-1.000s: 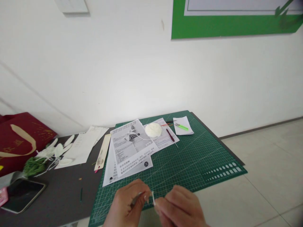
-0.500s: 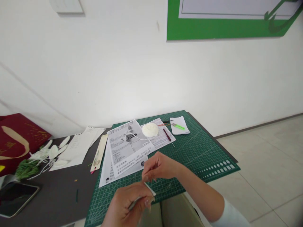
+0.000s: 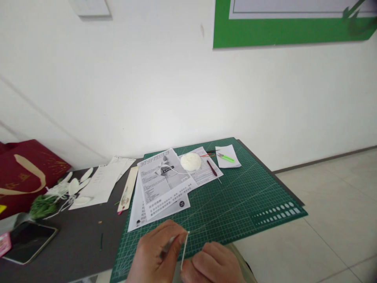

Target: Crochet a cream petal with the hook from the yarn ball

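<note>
Low over the front of the green cutting mat [image 3: 235,204], my left hand [image 3: 160,251] pinches the upper end of a short white strand [image 3: 184,250] between thumb and forefinger. The strand runs taut and slanting down to my right hand [image 3: 213,261], whose curled fingers grip its lower end. It looks like yarn, though its exact kind is hard to make out. Something pale shows inside my left palm, mostly hidden by the fingers. Beyond the hands, a white yarn ball [image 3: 191,161] rests on printed sheets [image 3: 165,188], its loose tail trailing left across them.
A dark-red-handled crochet hook [image 3: 211,168] lies right of the yarn ball. Green thread snips [image 3: 226,158] rest on white paper. At left are white petal-shaped pieces [image 3: 73,186], green yarn [image 3: 44,206], a bookmark [image 3: 128,189], a phone [image 3: 31,240] and a red bag [image 3: 29,169].
My right hand has moved down and right from above my left hand, and the white strand now stretches between them. The view has shifted slightly, bringing a pink item in at left.
</note>
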